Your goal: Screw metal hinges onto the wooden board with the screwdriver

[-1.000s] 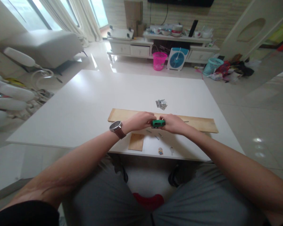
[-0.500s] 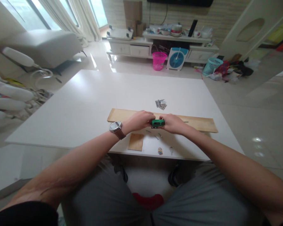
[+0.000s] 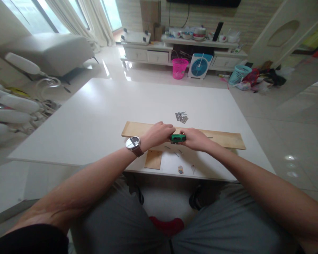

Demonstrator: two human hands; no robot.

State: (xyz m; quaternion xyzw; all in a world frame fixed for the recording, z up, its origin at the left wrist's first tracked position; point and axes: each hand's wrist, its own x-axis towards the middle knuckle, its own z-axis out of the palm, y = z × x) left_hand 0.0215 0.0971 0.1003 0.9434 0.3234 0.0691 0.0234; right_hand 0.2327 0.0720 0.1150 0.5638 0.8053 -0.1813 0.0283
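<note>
My left hand (image 3: 162,134), with a watch on its wrist, curls its fingers at the left end of a green-and-black tool (image 3: 178,138). My right hand (image 3: 194,138) grips the tool's right end. A small dark metal piece with holes (image 3: 174,143) shows just under the tool; which hand bears it I cannot tell. Both hands are above the middle of a long wooden board (image 3: 228,139). A thin metal rod (image 3: 210,137) shows right of my right hand; whether it joins the tool is hidden. Several screws (image 3: 176,154) lie on the near side of the board.
Metal hinges and screws (image 3: 182,117) lie in a pile beyond the board on the white table (image 3: 69,120). Near the front edge are a small square wooden piece (image 3: 153,159), a cartoon figure sticker (image 3: 180,169) and a small pale item (image 3: 193,169).
The view has shifted slightly. My left wrist has turned a little, showing more of the watch face. Both hands stay at the green tool.
</note>
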